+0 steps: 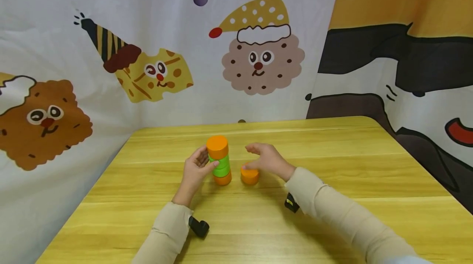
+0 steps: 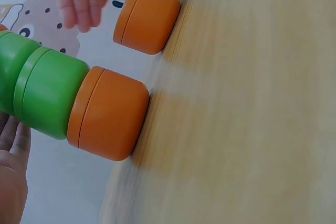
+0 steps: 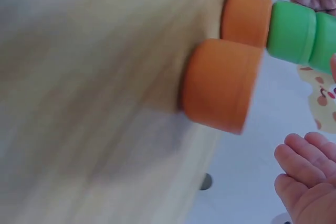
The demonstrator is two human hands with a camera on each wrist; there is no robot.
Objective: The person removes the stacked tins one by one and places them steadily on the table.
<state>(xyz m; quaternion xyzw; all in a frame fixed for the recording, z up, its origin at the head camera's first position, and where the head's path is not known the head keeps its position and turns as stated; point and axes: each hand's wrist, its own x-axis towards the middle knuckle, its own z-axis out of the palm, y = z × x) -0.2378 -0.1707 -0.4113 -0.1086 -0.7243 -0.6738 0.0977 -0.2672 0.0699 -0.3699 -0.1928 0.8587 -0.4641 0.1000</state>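
A stack of small round cups [image 1: 221, 171] stands upright on the table, orange at the bottom, green in the middle and orange on top. My left hand [image 1: 196, 171] grips this stack at its green part, the thumb across the front. Beside it on the right, a single orange cup [image 1: 250, 177] rests on the table; it shows also as an orange cup [image 2: 148, 18] in the left wrist view. My right hand [image 1: 269, 159] hovers just above and behind that cup. In the right wrist view the right hand [image 3: 310, 182] is apart from it, its fingers loosely extended.
The wooden table [image 1: 332, 153] reaches back to a curtain [image 1: 166, 21] printed with cartoon biscuits and cheese. A black wrist mount [image 1: 198, 227] is on the left sleeve and another black mount [image 1: 291, 203] is at the right sleeve.
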